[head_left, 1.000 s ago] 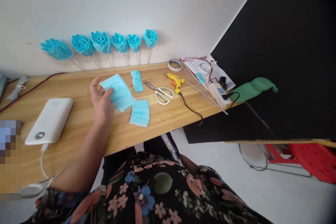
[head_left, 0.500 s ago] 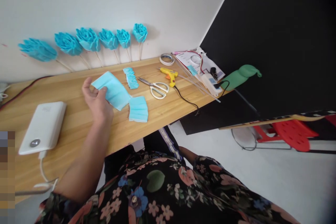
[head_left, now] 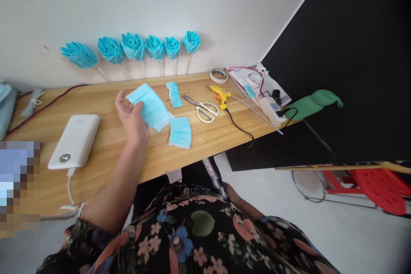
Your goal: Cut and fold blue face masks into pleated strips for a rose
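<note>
Blue sheet in your left hand [head_left: 131, 115]

Your fingers [head_left: 136, 109] pinch the blue sheet [head_left: 150, 109] above the table [head_left: 105, 154], clear of the stack [head_left: 180, 132]; your right hand is unseen.

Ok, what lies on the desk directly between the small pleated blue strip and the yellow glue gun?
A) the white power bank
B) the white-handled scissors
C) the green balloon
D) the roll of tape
B: the white-handled scissors lie flat on the desk with the small pleated blue strip on one side and the yellow glue gun on the other.
</note>
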A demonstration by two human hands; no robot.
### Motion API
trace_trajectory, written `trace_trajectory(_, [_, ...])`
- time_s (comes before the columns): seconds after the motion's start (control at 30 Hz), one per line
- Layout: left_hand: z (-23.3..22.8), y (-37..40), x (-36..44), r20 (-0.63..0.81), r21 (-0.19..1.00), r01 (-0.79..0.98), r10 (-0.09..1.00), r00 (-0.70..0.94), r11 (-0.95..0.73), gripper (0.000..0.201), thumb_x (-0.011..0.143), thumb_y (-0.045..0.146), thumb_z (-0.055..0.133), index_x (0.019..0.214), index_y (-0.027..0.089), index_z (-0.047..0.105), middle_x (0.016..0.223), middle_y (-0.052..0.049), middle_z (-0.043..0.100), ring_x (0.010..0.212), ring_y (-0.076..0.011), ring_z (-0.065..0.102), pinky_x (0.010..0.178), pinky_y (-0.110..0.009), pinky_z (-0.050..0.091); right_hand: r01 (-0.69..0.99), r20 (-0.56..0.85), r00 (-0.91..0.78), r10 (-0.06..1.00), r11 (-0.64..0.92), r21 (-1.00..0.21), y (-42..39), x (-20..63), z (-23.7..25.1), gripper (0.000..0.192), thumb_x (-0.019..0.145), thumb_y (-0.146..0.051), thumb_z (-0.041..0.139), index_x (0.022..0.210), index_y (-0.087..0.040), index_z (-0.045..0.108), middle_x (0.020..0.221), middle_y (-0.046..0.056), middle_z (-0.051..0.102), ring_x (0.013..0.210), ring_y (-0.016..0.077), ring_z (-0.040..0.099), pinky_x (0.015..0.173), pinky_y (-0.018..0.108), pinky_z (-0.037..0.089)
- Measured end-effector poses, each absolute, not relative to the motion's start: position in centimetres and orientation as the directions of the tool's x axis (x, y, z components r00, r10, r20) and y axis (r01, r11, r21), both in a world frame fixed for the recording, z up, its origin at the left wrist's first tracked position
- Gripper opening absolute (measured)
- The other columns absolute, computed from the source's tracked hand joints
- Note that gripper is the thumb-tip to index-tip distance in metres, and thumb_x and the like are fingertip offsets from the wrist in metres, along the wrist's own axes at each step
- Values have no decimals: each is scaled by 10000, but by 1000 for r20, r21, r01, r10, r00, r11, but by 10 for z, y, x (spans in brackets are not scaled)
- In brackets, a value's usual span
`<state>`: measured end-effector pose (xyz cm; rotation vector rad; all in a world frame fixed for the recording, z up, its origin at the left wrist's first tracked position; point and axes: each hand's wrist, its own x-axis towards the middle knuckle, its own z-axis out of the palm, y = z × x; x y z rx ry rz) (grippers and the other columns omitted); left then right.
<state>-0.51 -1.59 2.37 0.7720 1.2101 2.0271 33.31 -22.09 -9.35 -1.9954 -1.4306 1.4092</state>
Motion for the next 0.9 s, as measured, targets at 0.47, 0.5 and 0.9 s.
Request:
trace_trajectory(0.47, [26, -16, -5, 88, 916, -241, 749, -657, -319, 688, 542, 216, 815, 1145, 275, 489, 711, 90, 536, 696, -129, 469, 630, -245, 357, 918, 174, -299, 938, 332, -216, -54, 285, 72, 310, 1010, -313, 432, 1131, -162, 674, 1094, 128, 718, 1030, 251, 657, 880, 334, 471])
trace_trajectory(0.5, [26, -15, -4, 72, 918, -248, 747, -661, -309, 698, 536, 207, 803, 1156, 263, 488, 709, 89, 537, 683, -126, 470, 622, -241, 355, 939, 150, -278, 949, 301, -165, -35, 278, 71, 317, 1000, -318, 464, 1212, -162, 640, 1131, 140, 712, 1046, 262, 656, 886, 342, 474])
trace_trajectory(0.9, [33, -20, -4, 67, 950, -194, 765, -640, -246, 723, 585, 264, 764, 1244, 203, 474, 740, 56, 518, 646, -114, 465, 581, -236, 348, 978, 21, -202, 979, 202, -54, -9, 264, 62, 532, 955, -482, 531, 1390, -177, 505, 1150, 155, 706, 960, 309, 695, 759, 371, 509])
